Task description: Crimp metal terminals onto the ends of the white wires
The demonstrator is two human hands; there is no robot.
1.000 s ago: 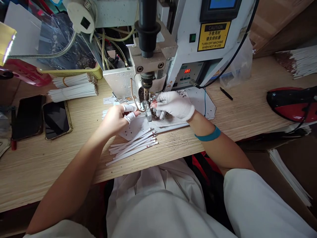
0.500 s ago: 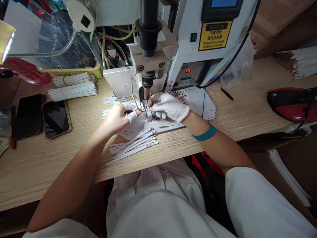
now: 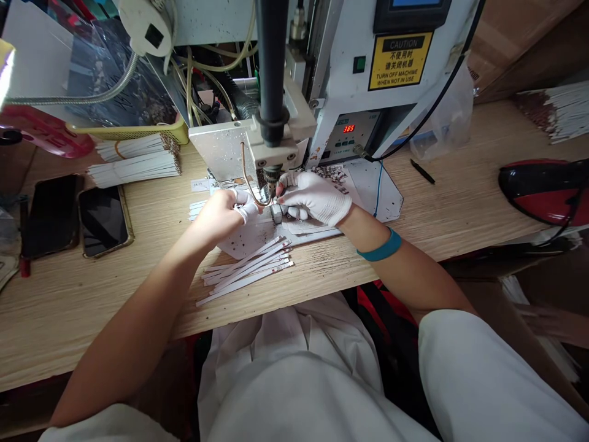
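My left hand [image 3: 227, 212], with white covers on some fingers, is closed in a pinch just left of the soldering machine's tip [image 3: 271, 184]. My right hand [image 3: 315, 197], in a white glove with bare fingertips, pinches close on the tip's right side. What either hand holds is too small and covered to make out. Between them is a small grey metal block [image 3: 277, 213]. A thin curved tube [image 3: 245, 169] reaches down to the tip. Several flat white strips [image 3: 246, 270] with reddish marked ends lie in front of my hands.
Two phones [image 3: 103, 220] and bundled white strips [image 3: 135, 169] lie on the left, near a yellow basket [image 3: 184, 132]. The machine's control box [image 3: 352, 138] stands behind. On the right are a black pen [image 3: 422, 172] and a red-black object [image 3: 543, 190]. Another person's hand [image 3: 556, 322] is at lower right.
The machine's head has come down, its tip now lower between my hands. The red display's number has changed. Another person's hand has appeared at lower right. My hands stay nearly still.
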